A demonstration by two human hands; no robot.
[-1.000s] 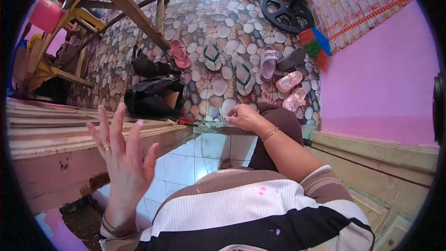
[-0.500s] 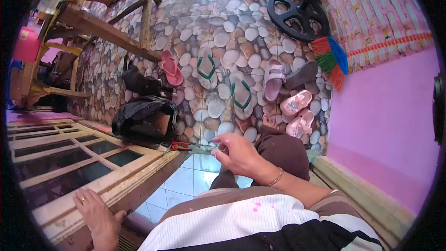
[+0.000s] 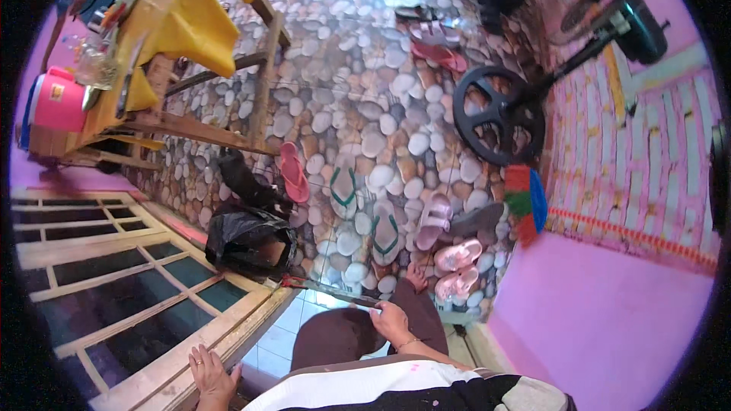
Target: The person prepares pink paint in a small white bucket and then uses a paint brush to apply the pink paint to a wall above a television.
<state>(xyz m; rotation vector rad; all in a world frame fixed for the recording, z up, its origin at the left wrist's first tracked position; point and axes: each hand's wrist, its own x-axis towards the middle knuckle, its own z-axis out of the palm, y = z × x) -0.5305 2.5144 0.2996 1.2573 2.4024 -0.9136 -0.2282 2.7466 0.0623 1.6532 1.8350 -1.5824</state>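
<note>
My left hand (image 3: 212, 377) lies with fingers spread on the pale wooden frame of a glass-paned door (image 3: 152, 274). In front of my knees is my right hand (image 3: 391, 322), its fingers slightly bent and apart, with nothing visible in them. Near that hand runs the threshold, where white tiles (image 3: 278, 331) meet a pebble-patterned floor (image 3: 358, 114). One of my bare feet (image 3: 416, 277) stands on the pebble pattern. Beside it are grey flip-flops (image 3: 385, 234) with green straps, pink clogs (image 3: 458, 268) and a lilac sandal (image 3: 434, 221).
A black plastic bag (image 3: 247, 240) sits by the door, with a dark furry animal (image 3: 251, 183) behind it. Pink flip-flop (image 3: 293, 173) lies near them. A wooden table (image 3: 205, 125) stands far left; a fan (image 3: 499, 114) and broom (image 3: 527, 202) stand right.
The view has tilted up, showing more of the table and fan. My right hand has come lower, close to my knees. My left hand stays on the door frame.
</note>
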